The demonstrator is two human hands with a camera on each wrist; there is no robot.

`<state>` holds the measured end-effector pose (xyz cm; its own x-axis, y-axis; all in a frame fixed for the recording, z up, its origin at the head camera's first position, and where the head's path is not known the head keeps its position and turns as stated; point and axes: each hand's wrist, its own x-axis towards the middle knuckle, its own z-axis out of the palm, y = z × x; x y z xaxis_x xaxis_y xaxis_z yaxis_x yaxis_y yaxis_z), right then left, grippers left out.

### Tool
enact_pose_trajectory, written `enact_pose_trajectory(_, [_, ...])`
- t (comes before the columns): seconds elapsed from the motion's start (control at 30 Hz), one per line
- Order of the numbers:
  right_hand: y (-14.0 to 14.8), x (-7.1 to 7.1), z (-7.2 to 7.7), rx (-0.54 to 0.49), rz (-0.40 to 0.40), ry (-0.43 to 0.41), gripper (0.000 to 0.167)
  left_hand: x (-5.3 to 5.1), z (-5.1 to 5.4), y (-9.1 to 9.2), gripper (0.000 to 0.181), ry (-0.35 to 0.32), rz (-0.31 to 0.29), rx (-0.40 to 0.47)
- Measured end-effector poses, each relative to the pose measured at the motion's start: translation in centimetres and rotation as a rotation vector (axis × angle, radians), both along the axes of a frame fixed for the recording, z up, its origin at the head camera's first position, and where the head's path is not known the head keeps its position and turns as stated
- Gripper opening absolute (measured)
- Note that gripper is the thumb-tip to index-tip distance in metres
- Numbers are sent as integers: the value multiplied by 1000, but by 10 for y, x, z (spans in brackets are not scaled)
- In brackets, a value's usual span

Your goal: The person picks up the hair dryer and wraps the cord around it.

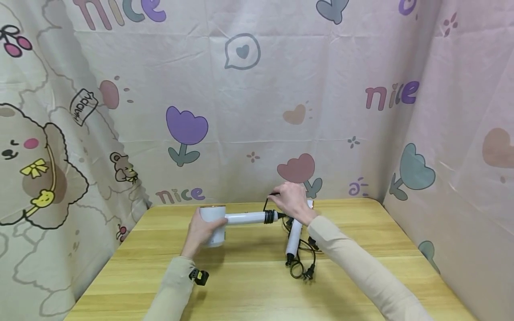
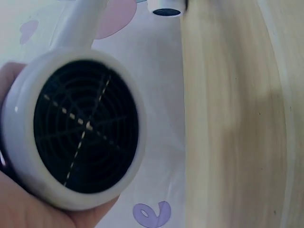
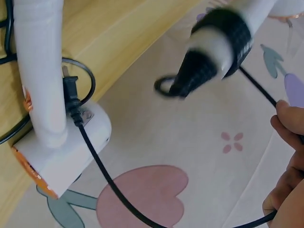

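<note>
My left hand (image 1: pixel 197 232) grips the barrel of a white hair dryer (image 1: pixel 246 218), lifted off the table with its handle toward the right. In the left wrist view its dark round grille (image 2: pixel 88 126) faces the camera. Black cord (image 1: pixel 269 217) is wound around the handle's end. My right hand (image 1: pixel 290 198) pinches a free stretch of this cord (image 3: pixel 259 85) above and right of the handle end. More cord runs from the hand down to a black plug (image 3: pixel 71 92). A second white hair dryer (image 1: pixel 294 240) lies on the table below my right hand.
The second dryer's loose black cord and two-pin plug (image 1: pixel 309 273) lie beside its handle on the wooden table (image 1: pixel 249 285). A printed curtain (image 1: pixel 249 102) hangs behind the table and on both sides. A small black device (image 1: pixel 199 276) is strapped to my left wrist.
</note>
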<state>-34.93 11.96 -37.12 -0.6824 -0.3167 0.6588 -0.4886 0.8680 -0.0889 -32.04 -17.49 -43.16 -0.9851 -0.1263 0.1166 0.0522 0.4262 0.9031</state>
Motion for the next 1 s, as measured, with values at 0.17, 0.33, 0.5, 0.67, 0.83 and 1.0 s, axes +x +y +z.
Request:
enact_pose_trajectory(0.17, [-5,6,-2,-24,29,42,13,1,2,7,93,95,145,-62])
enact_pose_trajectory(0.33, [-7,10,-4,-59,64,-19,18,4,0,14,92,196,251,-26])
enact_pose_trajectory(0.5, [-9,13,-9,-72,83,-60,20,6,-2,21,92,309,326,12])
enact_pose_trajectory(0.67, [-9,14,-12,-68,112,-62,26,4,-2,24,94,354,379,66])
enact_pose_trajectory(0.83, [-5,14,-13,-171,186,-203,29,1,-2,22,90,251,366,231])
enact_pose_trajectory(1.0, [2,13,-15,-290,250,-377,27,-1,1,22,81,138,309,472])
